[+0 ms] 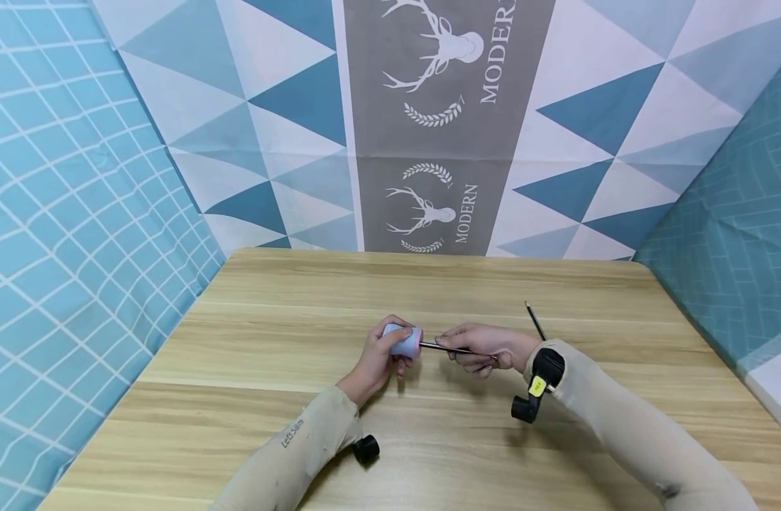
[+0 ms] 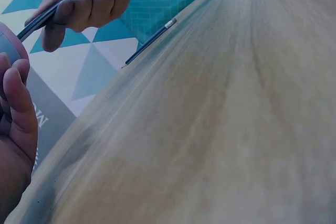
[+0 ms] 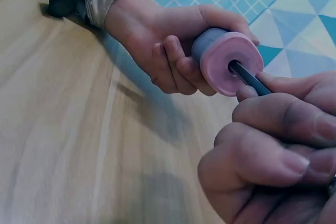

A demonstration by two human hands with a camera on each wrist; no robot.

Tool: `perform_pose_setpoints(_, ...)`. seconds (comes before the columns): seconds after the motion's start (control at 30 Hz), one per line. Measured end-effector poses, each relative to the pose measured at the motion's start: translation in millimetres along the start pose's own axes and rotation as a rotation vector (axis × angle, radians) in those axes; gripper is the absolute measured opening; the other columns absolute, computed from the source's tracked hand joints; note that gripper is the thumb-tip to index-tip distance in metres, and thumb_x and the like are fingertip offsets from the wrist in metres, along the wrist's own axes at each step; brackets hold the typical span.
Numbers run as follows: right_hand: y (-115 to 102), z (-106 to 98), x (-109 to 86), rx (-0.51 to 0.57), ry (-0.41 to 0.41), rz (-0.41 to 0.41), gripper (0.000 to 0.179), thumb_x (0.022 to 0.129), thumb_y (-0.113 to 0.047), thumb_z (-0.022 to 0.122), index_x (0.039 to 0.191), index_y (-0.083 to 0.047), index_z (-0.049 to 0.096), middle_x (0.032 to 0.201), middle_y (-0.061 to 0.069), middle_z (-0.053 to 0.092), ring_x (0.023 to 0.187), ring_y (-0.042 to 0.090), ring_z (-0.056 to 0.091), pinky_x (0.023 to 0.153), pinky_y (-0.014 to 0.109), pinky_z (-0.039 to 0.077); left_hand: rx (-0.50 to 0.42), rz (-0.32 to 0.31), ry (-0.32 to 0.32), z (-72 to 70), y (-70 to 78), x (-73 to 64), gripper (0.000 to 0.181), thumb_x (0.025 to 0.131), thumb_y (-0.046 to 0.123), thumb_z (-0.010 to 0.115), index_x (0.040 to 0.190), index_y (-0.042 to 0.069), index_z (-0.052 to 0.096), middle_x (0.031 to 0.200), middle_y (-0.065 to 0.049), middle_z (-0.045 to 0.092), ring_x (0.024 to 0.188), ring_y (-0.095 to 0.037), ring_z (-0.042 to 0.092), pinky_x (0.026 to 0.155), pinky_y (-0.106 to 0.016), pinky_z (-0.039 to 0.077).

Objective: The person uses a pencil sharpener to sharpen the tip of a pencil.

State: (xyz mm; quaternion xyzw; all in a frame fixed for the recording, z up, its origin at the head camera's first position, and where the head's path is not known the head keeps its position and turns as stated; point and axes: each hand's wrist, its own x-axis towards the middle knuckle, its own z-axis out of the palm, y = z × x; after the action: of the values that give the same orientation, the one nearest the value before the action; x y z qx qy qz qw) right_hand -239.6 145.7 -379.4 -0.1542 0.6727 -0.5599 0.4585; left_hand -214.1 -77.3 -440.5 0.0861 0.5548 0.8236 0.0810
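My left hand (image 1: pixel 376 358) grips a small blue pencil sharpener (image 1: pixel 400 341) with a pink end, its fingers wrapped round the body. The pink end (image 3: pixel 218 69) faces my right hand (image 1: pixel 478 348) and has a round hole in its middle. A dark pencil (image 1: pixel 437 346) runs from that hole into my right hand, which pinches it between thumb and fingers. The pencil's tip is hidden inside the sharpener, and its rear part lies under the right palm. Both hands are held over the wooden table, close together.
A second dark pencil (image 1: pixel 535 321) lies on the wooden table (image 1: pixel 288 284), beyond the right wrist. Its light-coloured end (image 2: pixel 170 23) shows in the left wrist view. A patterned cloth (image 1: pixel 288 128) rises behind the table's far edge. At the right edge stands a white surface (image 1: pixel 777 383).
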Motion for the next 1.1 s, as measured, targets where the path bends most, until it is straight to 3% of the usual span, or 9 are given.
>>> perform_pose_setpoints(0.1,0,-1,0.1,-0.073,0.027,-0.008,0.036,0.106,-0.03,0.046,0.085,-0.001,0.05,0.042,-0.007,0.029,0.037,0.006,0.027,0.039,0.022,0.025,-0.006,-0.004,0.006,-0.1,0.1,0.2,0.01,0.091,0.014,0.059,0.087,0.021,0.065,0.066,-0.009,0.058,0.041,-0.011,0.053,0.032,-0.021,0.039)
perform_pose_setpoints(0.2,-2,0,-3.1,-0.252,0.103,-0.056,0.044,0.106,-0.034,0.045,0.088,0.005,0.055,0.045,-0.004,0.036,0.039,0.008,0.032,0.041,0.024,0.03,0.005,-0.008,0.011,0.3,0.5,0.3,0.009,0.091,0.015,0.059,0.088,0.021,0.064,0.068,-0.01,0.057,0.042,-0.011,0.053,0.032,-0.021,0.04)
perform_pose_setpoints(0.4,-6,7,-16.8,-0.61,0.314,-0.237,0.041,0.107,-0.037,0.044,0.092,0.0,0.056,0.062,0.001,0.054,0.052,0.013,0.047,0.048,0.029,0.041,0.007,-0.017,0.025,0.5,1.2,0.0,0.008,0.09,0.015,0.059,0.089,0.021,0.063,0.069,-0.01,0.058,0.043,-0.011,0.052,0.034,-0.02,0.04)
perform_pose_setpoints(0.5,-5,13,-22.3,-0.844,0.457,-0.398,0.028,0.104,-0.034,0.052,0.091,-0.01,0.057,0.067,-0.003,0.055,0.055,0.011,0.048,0.05,0.028,0.043,-0.008,-0.02,0.032,0.1,1.2,0.0,0.007,0.09,0.015,0.058,0.089,0.021,0.063,0.068,-0.009,0.058,0.043,-0.011,0.053,0.034,-0.02,0.039)
perform_pose_setpoints(0.6,1,19,-21.2,-1.201,0.585,-0.604,0.023,0.102,-0.034,0.055,0.091,-0.014,0.058,0.069,-0.007,0.052,0.057,0.008,0.046,0.049,0.026,0.042,-0.021,-0.017,0.041,-0.3,1.3,0.3,0.006,0.09,0.015,0.058,0.089,0.02,0.062,0.068,-0.009,0.059,0.043,-0.011,0.053,0.034,-0.019,0.04)
perform_pose_setpoints(0.77,14,22,-8.2,-1.728,0.769,-1.002,0.037,0.108,-0.034,0.039,0.088,-0.009,0.057,0.07,-0.002,0.054,0.055,0.012,0.051,0.044,0.026,0.044,-0.024,-0.007,0.051,-0.3,1.9,0.7,0.004,0.089,0.015,0.058,0.088,0.018,0.062,0.066,-0.009,0.058,0.042,-0.011,0.053,0.033,-0.019,0.039)
perform_pose_setpoints(0.87,19,20,-1.9,-1.832,0.838,-1.131,0.041,0.111,-0.029,0.03,0.087,-0.009,0.057,0.067,0.0,0.055,0.053,0.014,0.053,0.041,0.026,0.043,-0.026,-0.011,0.048,-0.2,1.7,0.8,0.006,0.089,0.014,0.058,0.088,0.018,0.062,0.065,-0.009,0.058,0.041,-0.011,0.053,0.032,-0.019,0.039)
perform_pose_setpoints(0.97,20,20,1.3,-1.862,0.852,-1.161,0.043,0.111,-0.027,0.026,0.087,-0.01,0.057,0.062,-0.001,0.055,0.048,0.013,0.05,0.039,0.024,0.041,-0.029,-0.016,0.05,0.0,1.1,0.8,0.008,0.089,0.013,0.057,0.086,0.018,0.062,0.064,-0.009,0.059,0.041,-0.01,0.053,0.032,-0.02,0.039)
perform_pose_setpoints(1.1,18,21,2.0,-1.688,0.744,-1.079,0.034,0.109,-0.028,0.039,0.082,-0.012,0.053,0.053,-0.007,0.043,0.043,0.004,0.036,0.037,0.019,0.031,-0.021,-0.024,0.052,-0.2,1.4,1.0,0.008,0.09,0.014,0.056,0.085,0.019,0.062,0.064,-0.008,0.059,0.041,-0.01,0.053,0.032,-0.019,0.039)
